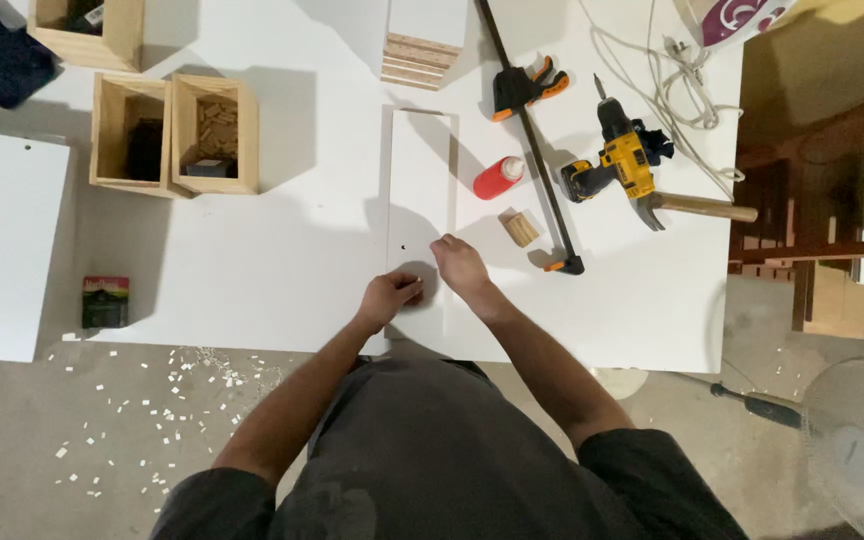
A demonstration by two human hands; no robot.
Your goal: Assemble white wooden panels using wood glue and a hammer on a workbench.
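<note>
A narrow white panel lies lengthwise on the white worktable, with small holes near its near end. My left hand rests on the panel's near end, fingers curled; whether it holds something small I cannot tell. My right hand is just right of it, fingertips pinched together at the panel's right edge. A short wooden dowel bundle lies right of my right hand, and a red glue bottle lies a little farther back.
A long bar clamp runs across the table beside a yellow cordless drill and a hammer. Wooden boxes stand at left, one holding dowels. Another white panel lies far left. A fan stands on the floor at right.
</note>
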